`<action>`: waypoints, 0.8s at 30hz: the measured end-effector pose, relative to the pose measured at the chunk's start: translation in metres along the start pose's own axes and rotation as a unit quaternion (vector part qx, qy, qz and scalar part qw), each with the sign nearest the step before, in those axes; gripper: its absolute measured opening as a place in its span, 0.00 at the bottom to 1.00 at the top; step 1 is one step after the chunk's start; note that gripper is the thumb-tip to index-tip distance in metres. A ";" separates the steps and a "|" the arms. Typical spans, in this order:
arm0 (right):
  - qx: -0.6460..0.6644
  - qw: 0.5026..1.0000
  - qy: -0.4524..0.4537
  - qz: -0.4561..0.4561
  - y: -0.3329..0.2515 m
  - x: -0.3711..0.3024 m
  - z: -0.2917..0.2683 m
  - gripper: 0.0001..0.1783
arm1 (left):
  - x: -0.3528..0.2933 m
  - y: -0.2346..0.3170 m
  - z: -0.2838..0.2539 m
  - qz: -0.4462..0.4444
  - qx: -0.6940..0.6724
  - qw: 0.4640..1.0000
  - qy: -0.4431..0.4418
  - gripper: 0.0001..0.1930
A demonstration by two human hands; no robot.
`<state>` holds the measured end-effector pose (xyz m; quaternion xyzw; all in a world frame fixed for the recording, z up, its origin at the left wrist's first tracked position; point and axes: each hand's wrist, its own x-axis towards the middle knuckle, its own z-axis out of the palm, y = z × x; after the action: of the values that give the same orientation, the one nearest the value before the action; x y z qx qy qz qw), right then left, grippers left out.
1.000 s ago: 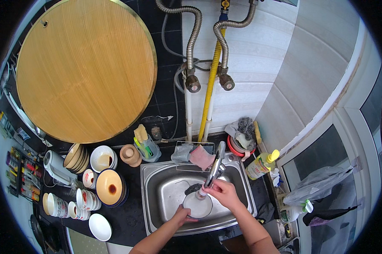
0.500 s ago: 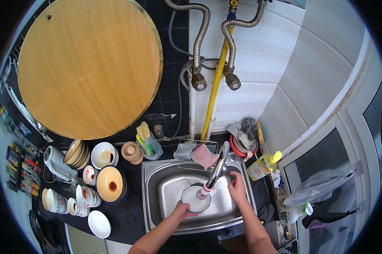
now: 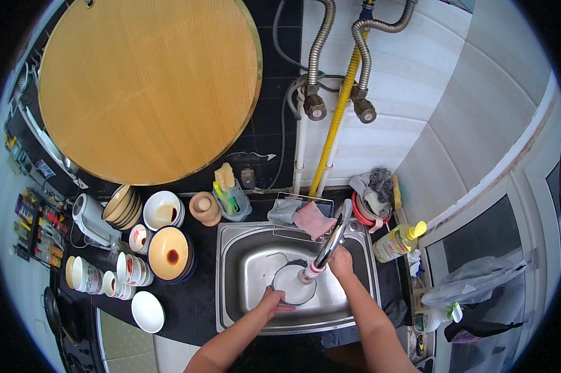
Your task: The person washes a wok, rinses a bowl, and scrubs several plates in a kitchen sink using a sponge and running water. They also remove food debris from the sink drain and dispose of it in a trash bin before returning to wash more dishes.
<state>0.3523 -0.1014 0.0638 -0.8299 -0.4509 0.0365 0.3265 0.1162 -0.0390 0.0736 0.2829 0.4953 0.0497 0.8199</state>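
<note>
My left hand [image 3: 273,302] is closed on the near-left rim of a round, pale bowl [image 3: 290,291] with a dark edge, thumb and fingers gripping it. The bowl sits low in the steel sink [image 3: 243,273], right under the pink-and-white nozzle of the chrome faucet [image 3: 333,239]. My right hand [image 3: 341,263] is raised against the right side of the faucet's spout, its fingers partly hidden behind the metal. Whether those fingers grip the spout is not visible. Dark material shows behind the bowl's far edge.
Stacks of bowls [image 3: 170,253] and a single white bowl [image 3: 148,312] stand left of the sink. A wire rack with a pink cloth [image 3: 315,221] is behind it. A red basin [image 3: 359,211] and a yellow-capped soap bottle [image 3: 397,242] are at the right.
My right hand has moved from beside the faucet up against its spout. My left hand still holds the bowl under the nozzle. The whole view has shifted slightly.
</note>
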 end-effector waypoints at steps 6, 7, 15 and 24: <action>-0.010 0.998 -0.050 0.045 -0.004 0.007 -0.011 0.10 | 0.002 -0.006 0.000 0.003 0.012 1.000 -0.001 0.27; -0.012 0.997 -0.055 0.056 -0.005 0.008 -0.013 0.10 | 0.000 -0.005 0.001 0.001 0.013 1.000 0.003 0.27; -0.018 0.993 -0.080 0.091 -0.017 0.010 -0.023 0.10 | -0.013 -0.002 0.013 0.015 0.016 1.000 0.008 0.27; 0.074 0.992 -0.044 0.091 -0.014 0.002 -0.015 0.09 | -0.002 -0.008 0.007 0.012 0.018 1.000 0.016 0.26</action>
<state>0.3493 -0.1021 0.0841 -0.8386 -0.3835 0.1359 0.3621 0.1192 -0.0495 0.0731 0.3026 0.5057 0.0557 0.8060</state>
